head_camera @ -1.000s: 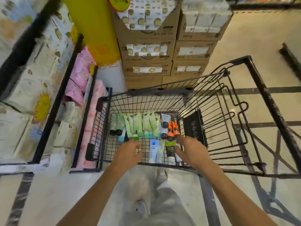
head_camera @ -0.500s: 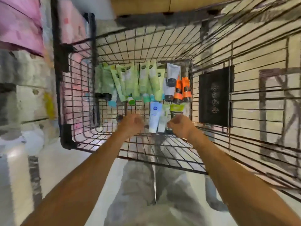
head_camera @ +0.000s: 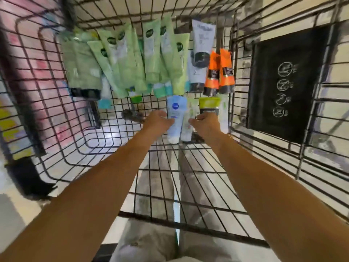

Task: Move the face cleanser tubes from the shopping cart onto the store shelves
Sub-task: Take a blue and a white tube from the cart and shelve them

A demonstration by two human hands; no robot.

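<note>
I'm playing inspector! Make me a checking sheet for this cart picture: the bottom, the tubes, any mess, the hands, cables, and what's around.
Surface: wire cart floor, open mesh.
Job's things: green tubes in a row at the far end, white tubes with dark caps and two orange tubes beside them; nearer, a blue tube, a pale tube and a lime-topped tube.
Clutter: a dark blurred lump at the mesh, unclear what.
Hands: left hand at the blue tube, right hand at the pale tube; grips too blurred to judge.
Cables: nothing seen.
Surroundings: black sign with white icons on the cart's right wall; blurred pink packs outside on the left.
</note>
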